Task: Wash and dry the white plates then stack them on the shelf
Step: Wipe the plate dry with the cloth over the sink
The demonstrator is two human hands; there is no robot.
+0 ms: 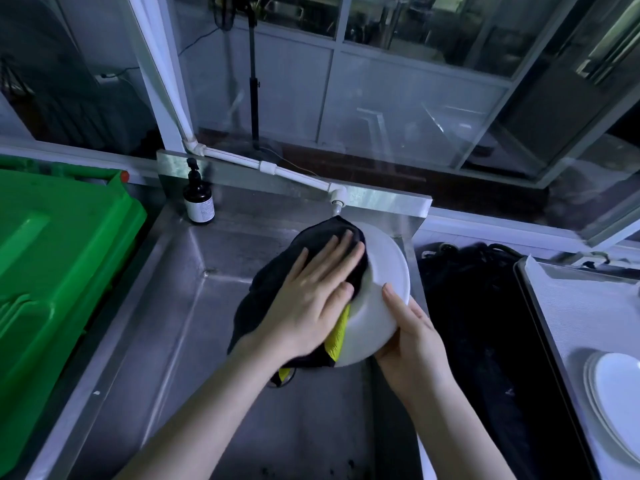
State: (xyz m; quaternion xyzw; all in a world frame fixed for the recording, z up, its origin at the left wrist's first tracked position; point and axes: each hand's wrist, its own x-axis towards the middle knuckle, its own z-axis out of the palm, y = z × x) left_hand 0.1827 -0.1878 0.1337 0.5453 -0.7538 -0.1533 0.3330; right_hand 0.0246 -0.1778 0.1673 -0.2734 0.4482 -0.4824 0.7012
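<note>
A white plate [382, 278] is held tilted on edge above the steel sink [166, 306], just below the tap [337, 199]. My right hand [412, 344] grips its lower right rim, thumb on the near face. A dark cloth with a yellow side [277, 282] covers the plate's left part. My left hand [311, 299] presses flat on that cloth with straight fingers. More white plates [613, 393] lie stacked at the right edge of view, on a white shelf surface [581, 306].
A dark pump bottle [198, 199] stands at the sink's back left corner. A green plastic bin [52, 265] fills the left side. A black gap with dark items [485, 341] lies between sink and shelf. Glass panes rise behind the sink.
</note>
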